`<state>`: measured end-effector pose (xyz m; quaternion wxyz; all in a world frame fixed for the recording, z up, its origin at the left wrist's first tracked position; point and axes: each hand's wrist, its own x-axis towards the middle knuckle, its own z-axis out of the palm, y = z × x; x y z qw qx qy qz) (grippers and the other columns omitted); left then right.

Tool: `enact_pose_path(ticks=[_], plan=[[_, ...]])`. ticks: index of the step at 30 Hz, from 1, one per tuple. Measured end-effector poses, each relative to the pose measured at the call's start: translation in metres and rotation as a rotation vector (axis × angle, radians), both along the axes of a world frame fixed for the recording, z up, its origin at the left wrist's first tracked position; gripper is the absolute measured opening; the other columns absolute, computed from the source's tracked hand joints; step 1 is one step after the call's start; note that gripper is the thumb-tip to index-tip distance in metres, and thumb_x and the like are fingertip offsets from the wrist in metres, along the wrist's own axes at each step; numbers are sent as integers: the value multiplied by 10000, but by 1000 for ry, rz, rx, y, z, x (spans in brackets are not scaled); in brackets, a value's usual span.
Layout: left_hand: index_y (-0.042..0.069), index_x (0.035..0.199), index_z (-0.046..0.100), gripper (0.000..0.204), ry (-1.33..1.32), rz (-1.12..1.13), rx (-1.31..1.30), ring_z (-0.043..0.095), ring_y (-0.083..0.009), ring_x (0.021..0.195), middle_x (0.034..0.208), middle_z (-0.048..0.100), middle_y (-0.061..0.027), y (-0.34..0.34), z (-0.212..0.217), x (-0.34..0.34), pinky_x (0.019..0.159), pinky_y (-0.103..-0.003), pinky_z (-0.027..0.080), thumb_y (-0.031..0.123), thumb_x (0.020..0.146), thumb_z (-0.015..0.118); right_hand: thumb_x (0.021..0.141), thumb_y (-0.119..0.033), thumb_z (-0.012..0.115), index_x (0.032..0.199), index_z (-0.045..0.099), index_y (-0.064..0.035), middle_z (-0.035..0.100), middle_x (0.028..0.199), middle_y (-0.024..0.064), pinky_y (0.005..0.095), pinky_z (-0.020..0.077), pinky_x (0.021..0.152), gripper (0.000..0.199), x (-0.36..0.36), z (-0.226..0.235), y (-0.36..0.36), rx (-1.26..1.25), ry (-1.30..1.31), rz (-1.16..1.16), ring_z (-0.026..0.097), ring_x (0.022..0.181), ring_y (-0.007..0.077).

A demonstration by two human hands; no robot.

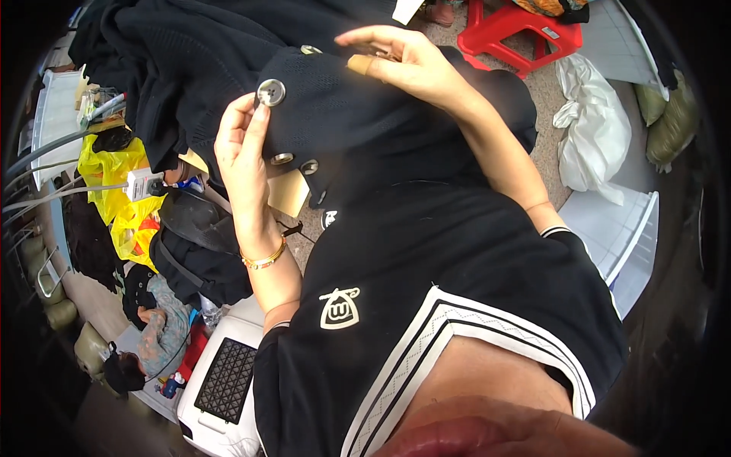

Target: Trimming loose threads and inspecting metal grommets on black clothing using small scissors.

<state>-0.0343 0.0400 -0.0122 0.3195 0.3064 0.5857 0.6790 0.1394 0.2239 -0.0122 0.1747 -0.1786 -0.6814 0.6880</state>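
Note:
My left hand (245, 148) pinches a large round grey-and-white button (271, 92) between thumb and fingers at the edge of a black knitted garment (327, 95) over my lap. Across from it, my right hand (400, 61) hovers above the garment, fingers stretched and thumb apart. A tan cover wraps that thumb. Something small and brownish shows between the thumb and fingers, too blurred to name. More buttons lie along the fabric: one (282, 159) and another (308, 167) below my left hand, and one (311, 49) between the hands. A cream paper piece (289, 192) hangs beside the left wrist.
To the left lie a yellow plastic bag (122, 198), a white plug with cables (145, 185) and dark cloth. A white box with a black grille (226, 381) stands lower left. A red stool (521, 36) and white sack (594, 126) are at right. Another person (164, 324) sits lower left.

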Motion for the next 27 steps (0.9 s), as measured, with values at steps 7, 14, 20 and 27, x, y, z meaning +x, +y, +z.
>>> enact_pose_path(ticks=[7,14,20,27], plan=[[19,1042,625,203,196,-36,-170,587,-75,744,879,645,-41,-5,33,-2,667,-193,427,168,917,567,815,40,589,957,600,11,662,804,33,234,510,704,146,13,5,-35,359,-84,78,636,793,87],[83,1105,657,339,734,-152,-599,654,-227,922,996,680,-127,29,48,-1,808,-302,477,326,880,586,707,-56,702,875,625,-73,654,748,56,305,491,540,185,15,4,-53,891,138,-14,641,647,233],[118,1229,601,341,472,-394,-399,592,-110,883,945,640,-41,13,31,2,791,-224,453,138,889,591,704,-60,711,862,625,-65,662,762,48,291,500,541,179,31,-1,-52,944,152,-13,651,656,220],[103,1273,563,374,325,-421,-391,537,-58,898,937,590,14,5,28,25,798,-181,424,60,901,578,723,-65,722,855,633,-42,655,753,69,276,501,546,161,43,0,-49,900,214,-37,650,642,217]])
